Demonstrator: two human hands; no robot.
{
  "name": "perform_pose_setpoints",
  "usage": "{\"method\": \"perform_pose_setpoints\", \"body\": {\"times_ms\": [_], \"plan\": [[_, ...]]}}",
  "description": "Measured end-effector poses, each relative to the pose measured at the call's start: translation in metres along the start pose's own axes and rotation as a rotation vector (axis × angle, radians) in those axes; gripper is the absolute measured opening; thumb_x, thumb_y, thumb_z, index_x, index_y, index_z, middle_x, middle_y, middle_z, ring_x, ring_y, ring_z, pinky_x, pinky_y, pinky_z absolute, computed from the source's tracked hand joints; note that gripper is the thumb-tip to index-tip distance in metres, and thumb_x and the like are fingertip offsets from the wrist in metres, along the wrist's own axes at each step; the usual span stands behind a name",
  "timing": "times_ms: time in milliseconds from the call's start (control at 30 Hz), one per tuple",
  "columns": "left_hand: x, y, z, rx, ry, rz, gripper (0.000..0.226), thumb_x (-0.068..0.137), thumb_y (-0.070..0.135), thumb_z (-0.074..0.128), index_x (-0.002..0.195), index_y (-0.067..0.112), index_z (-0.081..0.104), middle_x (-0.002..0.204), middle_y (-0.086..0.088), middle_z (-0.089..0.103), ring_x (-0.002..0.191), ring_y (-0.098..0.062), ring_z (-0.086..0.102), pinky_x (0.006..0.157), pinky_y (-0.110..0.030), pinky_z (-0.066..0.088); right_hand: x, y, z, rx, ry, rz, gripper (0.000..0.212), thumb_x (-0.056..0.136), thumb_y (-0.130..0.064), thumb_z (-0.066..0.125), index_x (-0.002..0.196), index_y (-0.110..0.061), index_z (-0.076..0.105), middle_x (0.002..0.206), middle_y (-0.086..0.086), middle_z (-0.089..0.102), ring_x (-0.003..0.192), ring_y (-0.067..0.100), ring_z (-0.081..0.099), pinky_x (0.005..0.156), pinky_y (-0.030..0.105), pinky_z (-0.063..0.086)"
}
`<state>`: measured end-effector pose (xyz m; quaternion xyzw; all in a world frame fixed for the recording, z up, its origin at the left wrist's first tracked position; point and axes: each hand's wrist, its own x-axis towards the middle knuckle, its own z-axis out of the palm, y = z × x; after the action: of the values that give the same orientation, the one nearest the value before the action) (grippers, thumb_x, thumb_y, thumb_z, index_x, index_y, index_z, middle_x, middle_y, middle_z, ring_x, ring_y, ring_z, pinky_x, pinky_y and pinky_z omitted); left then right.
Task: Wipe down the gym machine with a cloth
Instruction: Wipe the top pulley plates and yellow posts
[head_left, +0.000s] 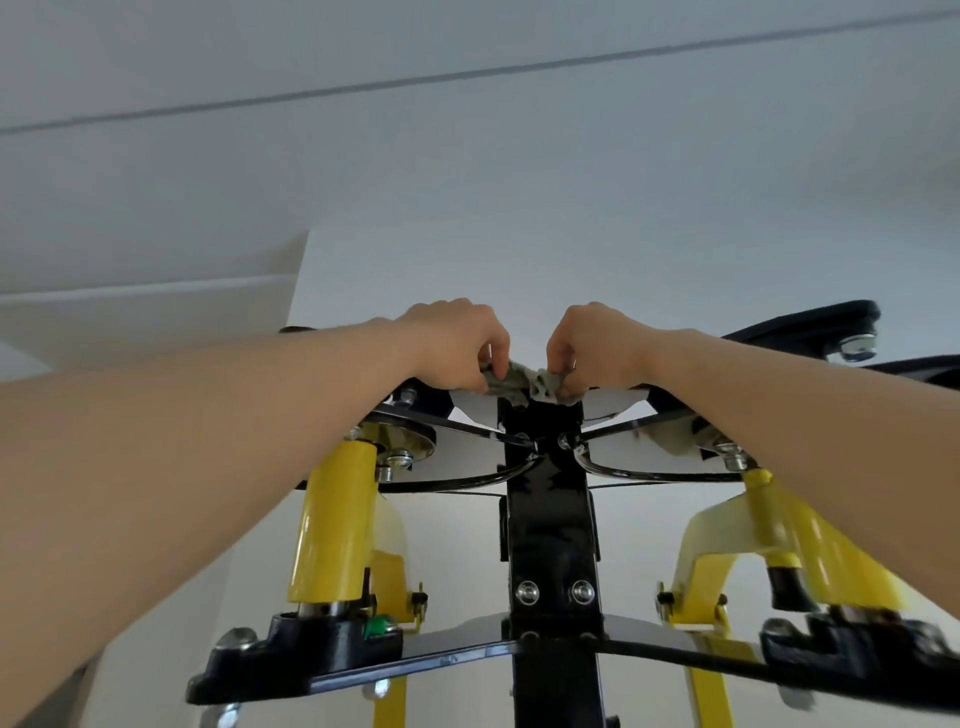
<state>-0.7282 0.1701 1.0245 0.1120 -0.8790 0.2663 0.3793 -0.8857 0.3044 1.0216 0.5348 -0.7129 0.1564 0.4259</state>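
I look up at the top of a black and yellow gym machine (548, 519). Its black centre post rises to where both my arms reach. A small crumpled grey-green cloth (524, 384) lies on the top end of that post. My left hand (457, 345) pinches the cloth's left end with curled fingers. My right hand (592, 345) pinches its right end the same way. The cloth bunches between the two hands, and part of it is hidden under my fingers.
Yellow pivot arms (332, 519) flank the post on both sides. Black plates with bolts (291, 654) cross below, and thin cables run along curved black cams (467, 475). A black arm with a bolt (852, 332) sticks out at upper right. White wall and ceiling lie behind.
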Motion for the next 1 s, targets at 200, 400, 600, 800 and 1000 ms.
{"method": "perform_pose_setpoints", "body": {"times_ms": [200, 400, 600, 800, 1000], "plan": [[0.029, 0.028, 0.022, -0.152, 0.038, 0.027, 0.018, 0.084, 0.030, 0.078, 0.099, 0.037, 0.072, 0.110, 0.011, 0.067, 0.100, -0.016, 0.062, 0.081, -0.032, 0.049, -0.022, 0.020, -0.035, -0.122, -0.061, 0.018, 0.016, 0.073, -0.018, 0.089, 0.075, -0.022, 0.074, 0.068, -0.014, 0.062, 0.071, 0.010, 0.058, 0.061, 0.022, 0.042], [0.047, 0.061, 0.034, -0.406, 0.111, 0.063, 0.013, 0.080, 0.025, 0.074, 0.091, 0.033, 0.070, 0.100, 0.012, 0.070, 0.090, -0.011, 0.065, 0.083, -0.033, 0.054, -0.048, 0.039, -0.071, -0.145, -0.079, 0.044, 0.009, 0.076, -0.021, 0.086, 0.082, -0.021, 0.079, 0.075, -0.014, 0.069, 0.077, 0.007, 0.062, 0.072, 0.024, 0.048], [0.059, 0.094, 0.033, -0.898, 0.169, 0.096, 0.022, 0.081, 0.042, 0.067, 0.075, 0.023, 0.074, 0.080, 0.002, 0.069, 0.091, -0.025, 0.065, 0.090, -0.044, 0.052, -0.087, 0.064, -0.110, 0.001, -0.048, 0.158, 0.008, 0.082, -0.021, 0.083, 0.089, -0.020, 0.080, 0.078, -0.012, 0.075, 0.085, 0.009, 0.070, 0.082, 0.024, 0.051], [0.069, 0.134, 0.023, -1.134, 0.230, 0.142, 0.045, 0.080, 0.058, 0.077, 0.083, 0.013, 0.072, 0.076, -0.004, 0.066, 0.073, -0.015, 0.058, 0.079, -0.034, 0.044, -0.129, 0.088, -0.137, 0.160, 0.016, 0.285, 0.007, 0.085, -0.017, 0.080, 0.092, -0.019, 0.080, 0.080, -0.008, 0.077, 0.086, 0.008, 0.068, 0.078, 0.018, 0.048], [0.067, 0.172, 0.015, -1.130, 0.337, 0.192, 0.026, 0.081, 0.042, 0.082, 0.084, 0.018, 0.070, 0.069, 0.005, 0.067, 0.067, -0.008, 0.058, 0.071, -0.025, 0.044, -0.160, 0.104, -0.149, 0.188, 0.086, 0.335, 0.010, 0.084, -0.010, 0.080, 0.090, -0.018, 0.079, 0.087, 0.006, 0.078, 0.081, 0.011, 0.068, 0.058, 0.009, 0.045]]}}
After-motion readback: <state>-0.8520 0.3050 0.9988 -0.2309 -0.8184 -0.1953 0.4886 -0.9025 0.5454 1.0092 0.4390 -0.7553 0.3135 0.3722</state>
